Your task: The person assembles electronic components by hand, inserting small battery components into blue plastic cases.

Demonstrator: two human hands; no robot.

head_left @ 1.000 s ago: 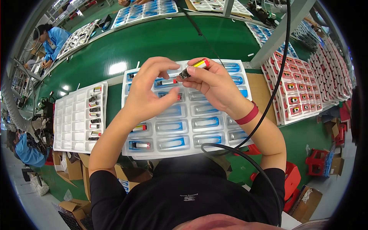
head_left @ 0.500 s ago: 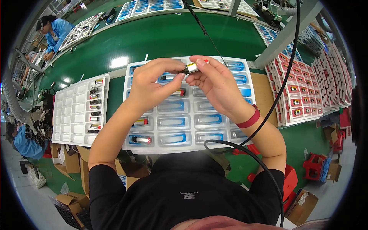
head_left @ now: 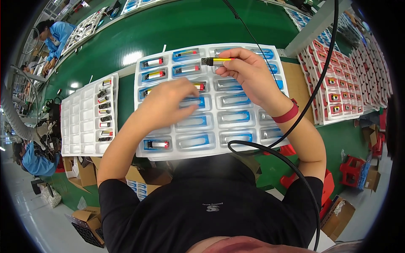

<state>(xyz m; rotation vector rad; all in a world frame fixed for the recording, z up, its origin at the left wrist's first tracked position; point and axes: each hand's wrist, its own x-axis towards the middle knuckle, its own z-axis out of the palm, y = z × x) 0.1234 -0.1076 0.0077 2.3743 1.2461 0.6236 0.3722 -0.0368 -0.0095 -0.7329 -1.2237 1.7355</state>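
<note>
Between the thumb and fingers of my right hand is a small stick-shaped device with a black end and a yellow-and-silver body. It is held level above the far middle of a white moulded tray. My left hand hovers palm down over the tray's left part, thumb and fingers apart, nothing seen in it; it hides some compartments. Blue-and-clear cases lie in the tray's compartments. Several at the left carry similar devices with red ends, such as the device at the near left corner.
At my left a second white tray has devices along its right column. Stacked trays with red cases stand at the right. A black cable loops across the tray's near right edge. A co-worker in blue sits far left.
My left hand has come away from the device and moved down and toward me over the tray. My right hand keeps the device, now turned level. The view has shifted slightly.
</note>
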